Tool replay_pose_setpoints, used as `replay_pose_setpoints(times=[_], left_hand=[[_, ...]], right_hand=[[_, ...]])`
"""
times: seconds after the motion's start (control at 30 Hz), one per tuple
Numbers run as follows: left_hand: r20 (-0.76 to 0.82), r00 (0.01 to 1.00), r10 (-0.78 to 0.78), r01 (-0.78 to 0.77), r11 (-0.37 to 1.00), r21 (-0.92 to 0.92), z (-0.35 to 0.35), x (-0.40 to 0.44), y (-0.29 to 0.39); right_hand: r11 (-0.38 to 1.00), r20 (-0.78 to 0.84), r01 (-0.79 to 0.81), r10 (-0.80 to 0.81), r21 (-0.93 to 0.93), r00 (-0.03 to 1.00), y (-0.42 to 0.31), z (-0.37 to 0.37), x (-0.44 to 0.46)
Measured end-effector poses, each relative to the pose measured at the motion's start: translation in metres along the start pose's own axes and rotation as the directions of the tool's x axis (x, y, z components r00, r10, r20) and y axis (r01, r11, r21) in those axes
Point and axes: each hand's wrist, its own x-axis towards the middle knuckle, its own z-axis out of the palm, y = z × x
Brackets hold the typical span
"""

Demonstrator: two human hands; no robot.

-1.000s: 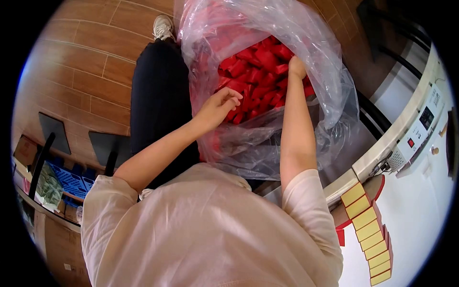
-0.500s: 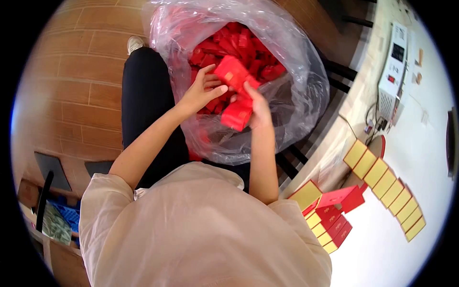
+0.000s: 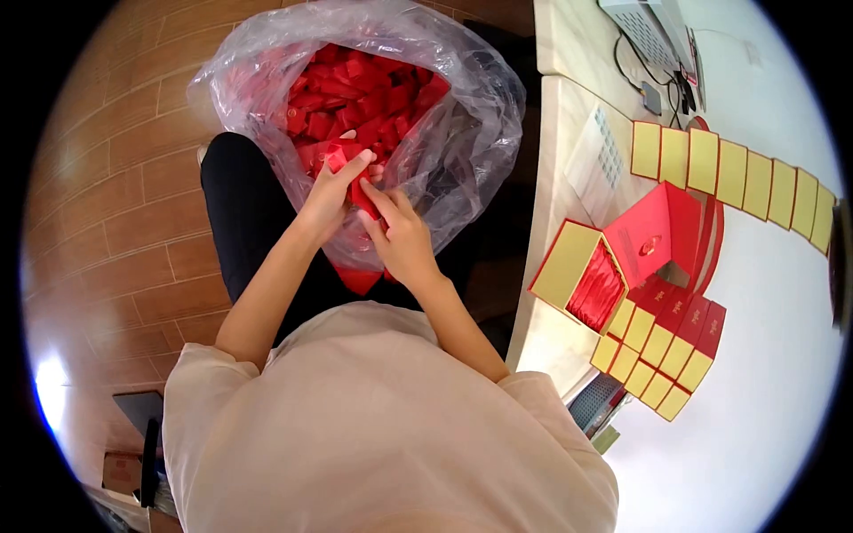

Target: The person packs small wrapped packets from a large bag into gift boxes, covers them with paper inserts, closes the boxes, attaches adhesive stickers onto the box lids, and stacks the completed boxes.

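Red packets fill a large clear plastic bag in front of my lap. Over the bag's near part, my left hand and my right hand are close together, both gripping a red packet between them. The fingers of my left hand wrap its upper end, and my right thumb and fingers press its lower end. Parts of the packet are hidden behind the fingers.
To the right, a table bears an open box filled with red packets, stacked red and gold boxes, a curved row of boxes and a device with cables. A dark stand is at lower left.
The view has turned toward the table, so the open box shows fully. My hands have come together; the red packets spread out in my right hand earlier are now a narrow bundle between both hands.
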Motion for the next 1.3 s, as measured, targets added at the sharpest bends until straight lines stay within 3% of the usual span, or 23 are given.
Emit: replay_pose_setpoints(times=[0.03,0.07,0.1,0.13,0.17,0.27,0.4,0.47,0.53,0.57,0.6,0.67,0.73,0.8,0.87,0.9,1.0,1.07,1.13,1.2,1.23,1.27,1.3], left_hand=[[0.001,0.999,0.037,-0.037,0.997,0.065,-0.001,0.000,-0.004],[0.005,0.998,0.068,-0.068,0.989,0.131,-0.002,-0.001,-0.008],[0.003,0.998,0.060,-0.060,0.994,0.094,0.006,-0.007,-0.006],[0.016,0.999,0.050,-0.051,0.992,0.114,0.009,-0.009,-0.007],[0.065,0.996,0.055,-0.062,0.992,0.107,0.012,-0.012,-0.008],[0.111,0.994,0.020,-0.041,0.980,0.192,0.029,-0.027,-0.014],[0.107,0.990,-0.091,0.043,0.923,0.383,0.050,-0.048,-0.028],[0.152,0.981,-0.124,0.061,0.930,0.363,0.056,-0.056,-0.045],[0.235,0.970,-0.066,-0.053,0.883,0.467,0.063,-0.065,-0.063],[0.252,0.967,-0.042,-0.103,0.838,0.536,0.063,-0.067,-0.073],[0.271,0.962,-0.017,-0.155,0.786,0.598,0.063,-0.068,-0.080],[0.269,0.959,-0.092,-0.073,0.835,0.546,0.060,-0.066,-0.083],[0.218,0.959,-0.182,0.052,0.866,0.497,0.064,-0.068,-0.079],[0.221,0.959,-0.175,0.042,0.865,0.500,0.079,-0.076,-0.070],[0.235,0.959,-0.161,0.021,0.862,0.506,0.091,-0.079,-0.062],[0.217,0.960,-0.178,0.050,0.868,0.494,0.094,-0.078,-0.058],[0.248,0.951,-0.187,0.060,0.894,0.443,0.112,-0.078,-0.046],[0.534,0.812,-0.236,0.269,0.963,0.017,0.110,-0.067,-0.037],[0.544,0.795,-0.267,0.338,0.941,-0.032,0.125,-0.071,-0.031],[0.543,0.809,-0.225,0.231,0.971,0.059,0.137,-0.075,-0.030],[0.495,0.856,-0.152,0.065,0.980,0.189,0.148,-0.080,-0.036],[0.467,0.883,-0.048,-0.165,0.899,0.405,0.156,-0.082,-0.043],[0.504,0.864,0.016,-0.274,0.854,0.443,0.166,-0.090,-0.050]], right_hand=[[0.988,0.001,0.019,-0.019,0.151,1.000,0.003,-0.007,-0.003],[0.987,-0.015,0.021,-0.019,0.157,1.000,0.007,-0.018,-0.006],[0.856,0.139,-0.210,0.163,0.473,0.977,0.007,-0.034,-0.006],[0.580,0.335,-0.429,0.269,0.693,0.903,0.011,-0.045,-0.007],[0.436,0.352,-0.467,0.321,0.769,0.879,0.017,-0.051,-0.008],[0.208,0.333,-0.412,0.330,0.887,0.883,0.017,-0.083,-0.009],[0.196,0.237,-0.314,0.337,0.929,0.911,0.020,-0.100,-0.016],[0.168,0.229,-0.304,0.358,0.938,0.905,0.024,-0.093,-0.020],[0.591,-0.081,-0.131,0.318,0.796,0.945,0.029,-0.076,-0.019],[0.507,-0.038,-0.197,0.416,0.839,0.909,0.025,-0.073,-0.022],[0.516,-0.072,-0.155,0.392,0.842,0.917,0.027,-0.064,-0.020],[0.579,-0.141,-0.123,0.389,0.806,0.910,0.033,-0.055,-0.022],[0.557,-0.139,-0.104,0.377,0.824,0.916,0.027,-0.059,-0.026],[0.536,-0.140,-0.082,0.360,0.840,0.922,0.023,-0.063,-0.031],[0.551,-0.253,0.088,0.231,0.830,0.940,0.021,-0.068,-0.036],[0.512,-0.269,0.136,0.196,0.848,0.943,0.015,-0.077,-0.039],[0.582,-0.398,0.261,0.118,0.770,0.910,0.000,-0.110,-0.054],[0.706,-0.520,0.320,0.080,0.632,0.851,0.000,-0.126,-0.063],[0.713,-0.504,0.288,0.105,0.639,0.857,-0.008,-0.144,-0.076],[0.697,-0.542,0.328,0.104,0.638,0.834,-0.013,-0.150,-0.083],[0.739,-0.486,0.239,0.135,0.629,0.863,-0.016,-0.154,-0.089],[0.777,-0.432,0.144,0.177,0.612,0.884,-0.019,-0.159,-0.094],[0.842,-0.471,0.163,0.118,0.514,0.874,-0.024,-0.165,-0.096]])
